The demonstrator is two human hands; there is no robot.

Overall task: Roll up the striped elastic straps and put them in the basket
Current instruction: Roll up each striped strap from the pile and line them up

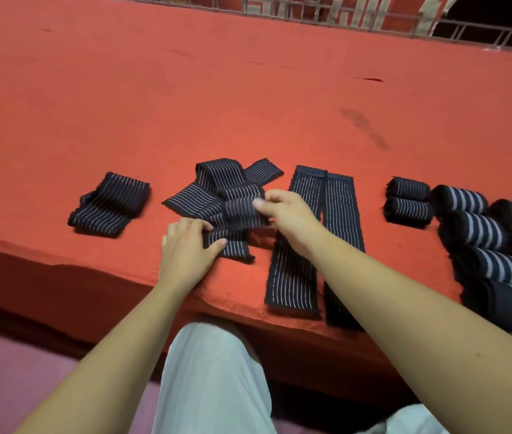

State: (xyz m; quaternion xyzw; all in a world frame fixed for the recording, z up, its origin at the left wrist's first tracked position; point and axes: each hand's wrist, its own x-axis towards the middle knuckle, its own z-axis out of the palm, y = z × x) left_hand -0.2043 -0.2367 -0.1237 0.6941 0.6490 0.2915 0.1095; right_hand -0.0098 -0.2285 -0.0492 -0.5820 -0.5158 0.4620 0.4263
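Observation:
A loose tangle of black straps with thin white stripes (217, 189) lies near the front edge of the red cloth-covered table (186, 98). My left hand (186, 245) grips the near end of one strap in the tangle. My right hand (283, 211) pinches a fold of the same tangle from the right. A folded strap (109, 205) lies apart to the left. A long doubled strap (317, 233) lies flat to the right, hanging over the table edge, partly under my right forearm. No basket is in view.
Two small rolled straps (408, 198) and several larger rolled ones with broad stripes (486, 236) lie at the right edge. A metal grille (342, 14) runs along the far side. My knees in light trousers (214, 380) are below the table front.

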